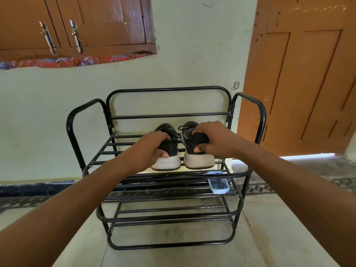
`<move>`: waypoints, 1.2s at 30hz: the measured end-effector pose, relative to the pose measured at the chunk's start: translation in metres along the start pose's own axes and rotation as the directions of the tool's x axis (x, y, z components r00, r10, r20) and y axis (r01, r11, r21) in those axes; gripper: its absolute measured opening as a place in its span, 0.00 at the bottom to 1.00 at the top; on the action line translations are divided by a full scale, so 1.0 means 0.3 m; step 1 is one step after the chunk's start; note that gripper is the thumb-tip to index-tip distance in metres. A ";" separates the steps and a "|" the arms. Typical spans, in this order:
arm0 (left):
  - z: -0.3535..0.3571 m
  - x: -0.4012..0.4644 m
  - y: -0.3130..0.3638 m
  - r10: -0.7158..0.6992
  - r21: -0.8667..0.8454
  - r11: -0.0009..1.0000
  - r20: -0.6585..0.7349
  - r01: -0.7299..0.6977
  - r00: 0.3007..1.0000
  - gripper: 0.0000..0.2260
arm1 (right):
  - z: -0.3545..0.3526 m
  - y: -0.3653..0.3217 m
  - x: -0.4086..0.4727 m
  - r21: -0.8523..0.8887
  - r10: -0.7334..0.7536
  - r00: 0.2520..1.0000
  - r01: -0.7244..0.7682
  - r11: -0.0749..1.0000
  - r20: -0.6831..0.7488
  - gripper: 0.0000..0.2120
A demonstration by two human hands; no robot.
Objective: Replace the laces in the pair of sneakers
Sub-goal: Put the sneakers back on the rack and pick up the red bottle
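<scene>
Two black sneakers with white soles stand heels toward me on the top shelf of a black metal shoe rack (260, 120). My left hand (149, 146) grips the heel collar of the left sneaker (169, 158), fingers inside and thumb on the back. My right hand (213, 137) grips the heel of the right sneaker (198, 160) the same way. Both sneakers carry dark laces, and a loop shows above the right one's tongue.
A small clear box with a blue lid (218, 183) lies on the second shelf at the right. The rack stands against a pale green wall. An orange wooden door (308, 74) is at the right, brown cupboard doors (77, 22) at upper left.
</scene>
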State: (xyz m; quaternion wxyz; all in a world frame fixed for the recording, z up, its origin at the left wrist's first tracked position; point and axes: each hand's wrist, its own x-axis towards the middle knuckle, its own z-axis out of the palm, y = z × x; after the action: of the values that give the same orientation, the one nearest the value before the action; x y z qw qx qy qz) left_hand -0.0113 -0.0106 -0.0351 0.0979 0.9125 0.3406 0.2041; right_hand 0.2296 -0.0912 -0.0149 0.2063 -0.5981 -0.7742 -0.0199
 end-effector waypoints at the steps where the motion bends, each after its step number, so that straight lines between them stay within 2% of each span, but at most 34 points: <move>1: 0.001 -0.003 0.000 0.001 -0.001 1.000 -0.025 -0.001 1.000 0.20 | -0.002 -0.001 -0.004 -0.023 0.000 1.000 0.000 1.000 -0.005 0.19; 5: 0.006 -0.065 0.021 0.066 0.014 0.998 -0.207 -0.065 0.976 0.22 | 0.005 -0.027 -0.050 -0.086 -0.035 0.994 0.026 0.996 -0.108 0.25; 9: 0.005 -0.167 0.051 0.084 -0.008 0.995 -0.444 -0.097 0.892 0.14 | 0.038 -0.102 -0.111 -0.050 -0.087 0.941 0.075 0.996 -0.326 0.22; 12: -0.013 -0.275 0.075 -0.004 -0.118 0.990 -0.549 -0.073 0.836 0.10 | 0.083 -0.197 -0.144 0.067 -0.104 0.909 0.143 0.988 -0.404 0.18; 15: -0.023 -0.401 0.070 -0.128 -0.238 0.971 -0.587 -0.020 0.800 0.07 | 0.144 -0.315 -0.173 0.224 -0.081 0.898 0.194 0.955 -0.432 0.16; 19: -0.003 -0.533 0.039 -0.271 -0.379 0.924 -0.549 0.053 0.790 0.04 | 0.232 -0.443 -0.206 0.374 -0.042 0.917 0.203 0.905 -0.396 0.13; 23: 0.050 -0.695 -0.036 -0.418 -0.456 0.870 -0.482 0.187 0.770 0.04 | 0.353 -0.546 -0.222 0.475 -0.002 0.968 0.125 0.871 -0.251 0.11; 26: 0.095 -0.815 -0.133 -0.531 -0.468 0.823 -0.437 0.321 0.726 0.04 | 0.454 -0.609 -0.218 0.551 0.057 0.987 0.037 0.833 -0.152 0.10; 31: 0.225 -1.017 -0.320 -0.698 -0.402 0.711 -0.296 0.578 0.652 0.06 | 0.683 -0.698 -0.178 0.596 0.057 0.998 -0.067 0.800 0.036 0.09; 33: 0.321 -1.100 -0.402 -0.777 -0.366 0.625 -0.210 0.689 0.593 0.08 | 0.802 -0.722 -0.160 0.592 0.035 0.994 -0.092 0.800 0.107 0.10; 36: 0.466 -1.198 -0.501 -0.895 -0.347 0.432 -0.050 0.832 0.444 0.14 | 0.988 -0.740 -0.148 0.626 0.024 0.981 -0.142 0.767 0.194 0.09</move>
State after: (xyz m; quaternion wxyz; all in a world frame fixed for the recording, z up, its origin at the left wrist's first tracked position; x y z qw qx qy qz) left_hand -0.2834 -0.1413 -0.3182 0.2735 0.5530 0.7387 0.2715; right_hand -0.0564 -0.1128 -0.2532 0.3288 -0.5259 -0.7227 0.3049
